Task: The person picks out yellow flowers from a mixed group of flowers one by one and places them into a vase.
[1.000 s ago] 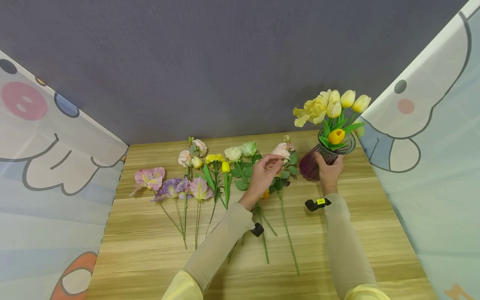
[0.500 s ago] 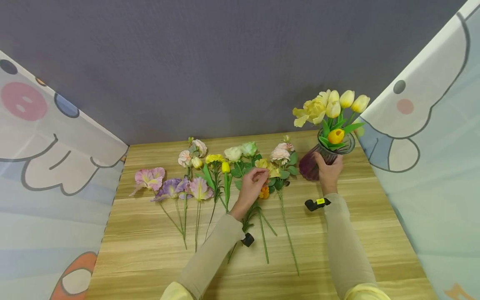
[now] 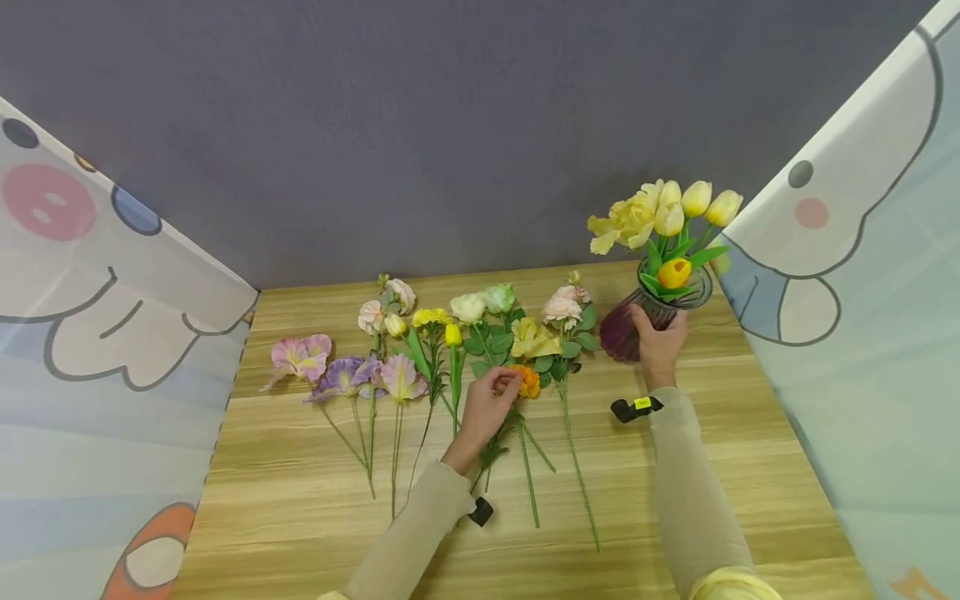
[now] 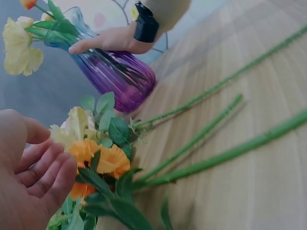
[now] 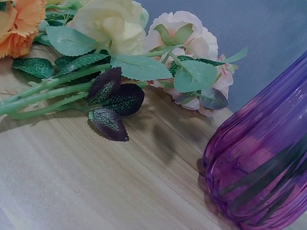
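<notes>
My right hand (image 3: 662, 346) grips the purple ribbed glass vase (image 3: 621, 330) below its flared rim, thumb across the front. Out of the vase lean a ruffled pale yellow flower (image 3: 630, 221), several pale yellow tulips (image 3: 696, 198) and an orange-yellow tulip (image 3: 674, 272). Over the table my left hand (image 3: 487, 407) hovers beside an orange carnation (image 3: 528, 381). In the left wrist view its fingers (image 4: 45, 177) are loosely bent with nothing between them, and the carnation (image 4: 103, 160) is just past the fingertips. Whether they touch it, I cannot tell.
Pink and purple irises (image 3: 300, 358) lie at the left of the wooden table (image 3: 285, 517). Yellow blooms (image 3: 430, 317), white-green roses (image 3: 468, 307), a ruffled yellow flower (image 3: 534, 337) and pink roses (image 3: 562, 307) fill the middle. A grey wall (image 3: 450, 150) stands behind.
My left hand has moved left and toward me, from the pink roses past the yellow flower to the orange carnation, uncovering those blooms. The right hand and vase have stayed in place.
</notes>
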`<state>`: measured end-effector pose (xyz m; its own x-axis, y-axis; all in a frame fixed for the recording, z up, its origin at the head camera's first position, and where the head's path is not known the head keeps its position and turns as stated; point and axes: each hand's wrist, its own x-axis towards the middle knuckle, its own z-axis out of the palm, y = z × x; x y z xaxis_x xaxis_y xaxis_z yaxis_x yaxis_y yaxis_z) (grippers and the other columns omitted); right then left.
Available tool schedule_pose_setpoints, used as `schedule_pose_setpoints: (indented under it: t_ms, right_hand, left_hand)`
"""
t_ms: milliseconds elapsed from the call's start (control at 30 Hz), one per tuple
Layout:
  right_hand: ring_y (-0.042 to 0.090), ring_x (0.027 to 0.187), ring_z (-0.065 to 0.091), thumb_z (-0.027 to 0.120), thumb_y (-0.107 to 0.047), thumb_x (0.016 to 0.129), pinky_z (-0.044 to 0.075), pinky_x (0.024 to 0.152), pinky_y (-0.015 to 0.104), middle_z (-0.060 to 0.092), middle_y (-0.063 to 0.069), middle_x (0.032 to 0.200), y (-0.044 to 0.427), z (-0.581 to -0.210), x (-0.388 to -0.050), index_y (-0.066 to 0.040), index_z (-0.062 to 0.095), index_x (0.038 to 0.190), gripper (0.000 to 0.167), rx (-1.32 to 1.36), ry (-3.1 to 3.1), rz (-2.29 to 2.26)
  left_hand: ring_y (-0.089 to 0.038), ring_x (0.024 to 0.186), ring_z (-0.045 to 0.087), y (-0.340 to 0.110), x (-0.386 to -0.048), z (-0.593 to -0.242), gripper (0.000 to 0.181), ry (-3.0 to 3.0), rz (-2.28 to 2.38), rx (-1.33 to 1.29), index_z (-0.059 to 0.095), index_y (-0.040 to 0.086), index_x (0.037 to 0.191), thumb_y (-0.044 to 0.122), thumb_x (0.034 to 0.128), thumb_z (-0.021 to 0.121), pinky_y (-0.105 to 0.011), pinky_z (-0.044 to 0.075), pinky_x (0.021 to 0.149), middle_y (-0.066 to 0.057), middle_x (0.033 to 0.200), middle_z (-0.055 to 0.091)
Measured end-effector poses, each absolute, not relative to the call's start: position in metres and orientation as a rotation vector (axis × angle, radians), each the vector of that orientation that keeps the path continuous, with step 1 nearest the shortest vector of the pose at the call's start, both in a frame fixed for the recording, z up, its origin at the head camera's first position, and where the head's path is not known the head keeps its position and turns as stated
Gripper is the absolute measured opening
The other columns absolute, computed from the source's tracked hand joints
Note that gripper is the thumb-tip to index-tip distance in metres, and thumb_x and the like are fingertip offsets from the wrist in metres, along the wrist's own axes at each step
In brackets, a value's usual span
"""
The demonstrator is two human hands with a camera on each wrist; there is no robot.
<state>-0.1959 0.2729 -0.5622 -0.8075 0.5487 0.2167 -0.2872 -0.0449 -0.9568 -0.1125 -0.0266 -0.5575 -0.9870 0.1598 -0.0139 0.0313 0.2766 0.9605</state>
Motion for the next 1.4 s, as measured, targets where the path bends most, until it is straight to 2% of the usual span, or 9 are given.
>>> schedule_pose_setpoints:
  t_ms: [100,200,433,600,867,1100,1400]
  right_hand:
    - [0.017,0.123,0.057,0.084,-0.008,0.085,0.044,0.108,0.023,0.065,0.002,0.128,0.273,-0.563,-0.196,-0.01,0.054,0.139,0.061,-0.254,-1.648,1.909]
    - [0.019,0.126,0.056,0.084,-0.007,0.085,0.043,0.111,0.025,0.064,0.004,0.132,0.273,-0.564,-0.195,-0.009,0.054,0.141,0.064,-0.231,-1.621,1.918]
    - [0.019,0.126,0.056,0.084,-0.008,0.086,0.042,0.112,0.026,0.064,0.003,0.132,0.273,-0.567,-0.197,-0.011,0.054,0.141,0.063,-0.256,-1.63,1.913]
    - [0.021,0.13,0.055,0.084,-0.005,0.084,0.04,0.115,0.029,0.064,0.006,0.135,0.271,-0.568,-0.199,-0.01,0.053,0.143,0.066,-0.244,-1.586,1.904]
    - [0.021,0.131,0.055,0.085,-0.005,0.083,0.038,0.117,0.03,0.064,0.007,0.135,0.267,-0.565,-0.2,-0.008,0.053,0.143,0.069,-0.256,-1.57,1.858]
    - [0.021,0.133,0.053,0.086,-0.007,0.083,0.037,0.118,0.029,0.062,0.007,0.138,0.267,-0.562,-0.199,-0.008,0.052,0.145,0.071,-0.257,-1.582,1.852]
    - [0.022,0.136,0.051,0.087,-0.006,0.081,0.037,0.118,0.029,0.061,0.007,0.14,0.271,-0.566,-0.201,-0.01,0.051,0.146,0.073,-0.252,-1.57,1.885]
  left_hand:
    - [-0.013,0.081,0.063,-0.031,-0.105,-0.563,0.016,2.495,1.737,0.214,0.074,0.005,0.11,0.017,0.102,0.067,-0.023,0.054,0.068,-0.008,0.098,0.072]
    - [-0.012,0.079,0.063,-0.036,-0.099,-0.567,0.014,2.544,1.684,0.24,0.074,0.006,0.109,0.016,0.1006,0.069,-0.024,0.054,0.068,-0.006,0.098,0.07]
    - [-0.016,0.081,0.065,-0.046,-0.09,-0.574,0.013,2.582,1.682,0.286,0.072,0.004,0.109,0.011,0.0985,0.071,-0.025,0.057,0.07,-0.007,0.097,0.069]
    - [-0.015,0.082,0.065,-0.05,-0.086,-0.579,0.012,2.636,1.618,0.265,0.073,0.007,0.108,0.013,0.0974,0.073,-0.025,0.055,0.071,-0.004,0.097,0.07]
    - [-0.014,0.076,0.063,-0.052,-0.083,-0.584,0.018,2.694,1.481,0.245,0.072,0.005,0.111,0.013,0.095,0.076,-0.025,0.053,0.066,-0.006,0.095,0.072]
    - [-0.009,0.07,0.059,-0.053,-0.081,-0.586,0.025,2.665,1.444,0.213,0.069,0.003,0.115,0.014,0.0941,0.077,-0.022,0.05,0.062,-0.004,0.09,0.072]
    - [-0.012,0.072,0.065,-0.053,-0.079,-0.587,0.026,2.633,1.441,0.185,0.065,0.004,0.117,0.014,0.0955,0.076,-0.025,0.053,0.066,-0.002,0.086,0.073]
